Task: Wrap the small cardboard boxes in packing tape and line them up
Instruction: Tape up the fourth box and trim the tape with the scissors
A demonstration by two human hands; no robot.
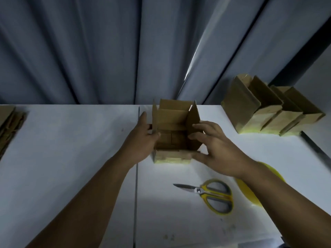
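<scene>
The small cardboard box (pixel 174 120) stood just above the middle of the frame, at the far edge of the white table (pixel 71 158). Its top was open with all four flaps standing up, and a band of yellowish tape showed along its near bottom edge. The left hand (pixel 143 140) was against the box's left wall, fingers stretched along the outside and the thumb apparently hooked over the edge, pinching that wall, though the dim light made this hard to confirm. The right hand (pixel 216 149) gripped the right side, with its fingers curled over the right flap and the thumb pressed to the near lower corner.

Below the box, in the lower middle of the frame, yellow-handled scissors (pixel 211 193) lay closed, blades pointing left. Just to their right a yellow tape roll (pixel 249 190) was partly hidden under the right forearm. At the upper right, a row of taped boxes (pixel 265 111) sat side by side, touching. A stack of flat cardboard (pixel 9 126) lay at the left edge, and a grey curtain (pixel 89 51) hung behind the table.
</scene>
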